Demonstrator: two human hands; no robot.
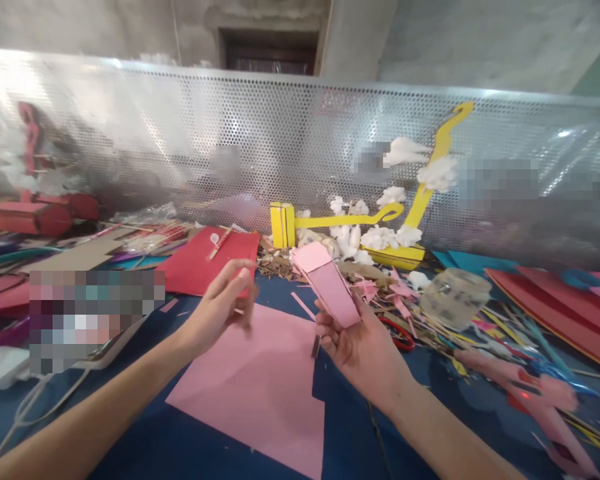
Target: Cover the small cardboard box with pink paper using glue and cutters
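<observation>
Open space lies over the pink sheet (260, 387) at lower centre; scraps (380, 287) and a pink glue gun (535, 387) obstruct the right, a white cable (45, 400) the lower left.

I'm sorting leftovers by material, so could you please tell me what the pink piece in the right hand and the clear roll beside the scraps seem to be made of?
The pink piece, in the right hand, looks like matte card or foam sheet: flat faces, straight folded edges. The clear roll is probably glossy plastic tape, given its see-through body and highlights.
</observation>
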